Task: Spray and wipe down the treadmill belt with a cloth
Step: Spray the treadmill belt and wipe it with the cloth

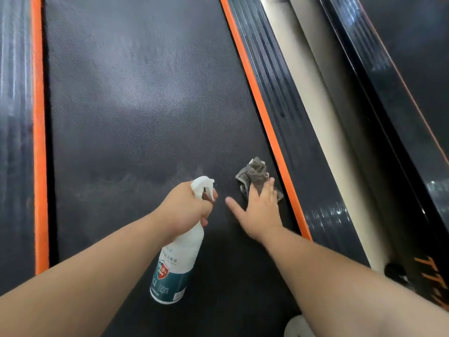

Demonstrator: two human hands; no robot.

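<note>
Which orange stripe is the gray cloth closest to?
The right orange stripe: the cloth, under the right hand, lies almost against it. The left orange stripe runs along the belt's far side.

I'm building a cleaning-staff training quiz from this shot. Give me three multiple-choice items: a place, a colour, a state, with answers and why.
1. Where does the cloth lie?
A) on the belt near its right orange stripe
B) on the left side rail
C) on the floor

2. What colour is the trigger head of the spray bottle?
A) orange
B) white
C) black

3. What is the left hand doing?
A) lying flat on the belt
B) hanging idle
C) gripping the spray bottle

Answers: 1 A, the right hand presses it there; 2 B, white above a teal label; 3 C, fingers curl round the neck.
</note>
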